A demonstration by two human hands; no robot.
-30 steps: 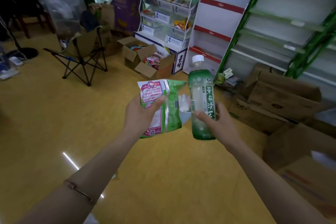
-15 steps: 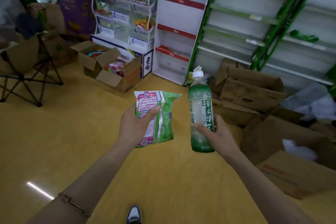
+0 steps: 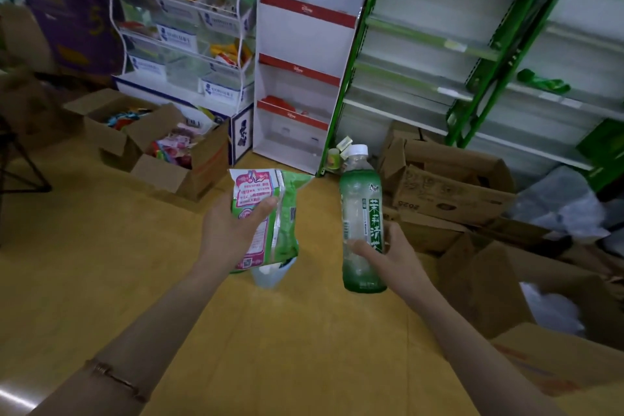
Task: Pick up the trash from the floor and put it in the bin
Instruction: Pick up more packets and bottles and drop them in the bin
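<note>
My left hand grips a green and pink snack packet, held upright in front of me. My right hand holds a green tea bottle with a white cap, also upright, a little to the right of the packet. Both are held out above the yellow floor. Below the packet a pale blue-white plastic object shows, partly hidden behind it; I cannot tell what it is. No bin is clearly in view.
Open cardboard boxes with colourful snacks stand on the floor at left. A white and red display stand and green shelving rise ahead. Flattened and open cartons crowd the right side.
The view has swung further right and closer to the shelves. Both hands keep their grip on the packet and the bottle. The pale plastic object shows below the packet again.
</note>
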